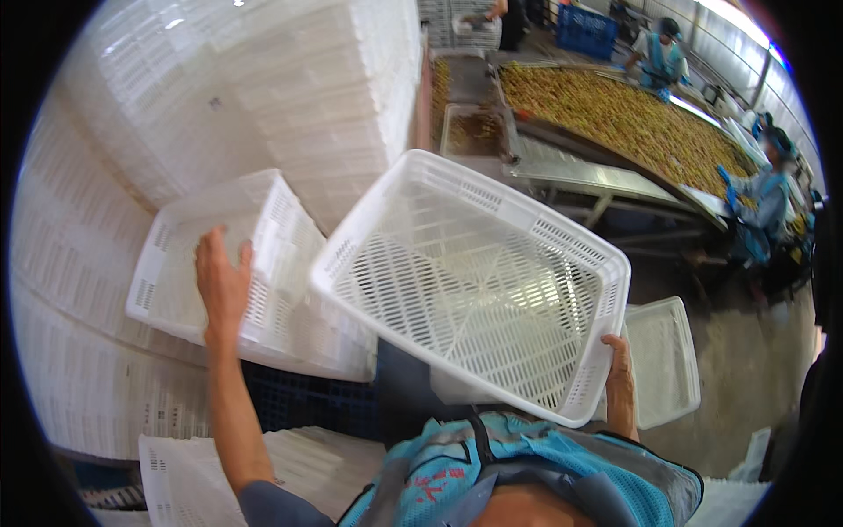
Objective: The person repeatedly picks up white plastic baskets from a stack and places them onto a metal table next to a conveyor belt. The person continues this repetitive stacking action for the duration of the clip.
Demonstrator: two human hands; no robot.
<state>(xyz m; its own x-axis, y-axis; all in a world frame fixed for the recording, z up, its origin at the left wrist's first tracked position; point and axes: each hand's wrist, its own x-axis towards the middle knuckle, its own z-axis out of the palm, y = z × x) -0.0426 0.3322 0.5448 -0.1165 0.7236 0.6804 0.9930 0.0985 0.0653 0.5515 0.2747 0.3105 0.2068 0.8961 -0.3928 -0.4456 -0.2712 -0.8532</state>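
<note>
A white slotted plastic crate (471,290) hangs tilted before me, its inside facing up with nothing lying in it. At its right end, my right hand (619,365) grips the rim, thumb over the edge. My left hand (224,280) is away from that crate, fingers and thumb apart, holding nothing. It hovers over the top of a stack of similar white crates (303,283), close to the stack's rim. Whether the fingers touch that rim, I cannot tell.
Tall stacks of white crates (316,85) rise on the left. Another white crate (662,362) sits low on the right. Beyond, a sloping sorting table (553,132) bears many small yellow-brown pieces, with gloved workers (764,191) along it. A blue pallet (309,398) lies below.
</note>
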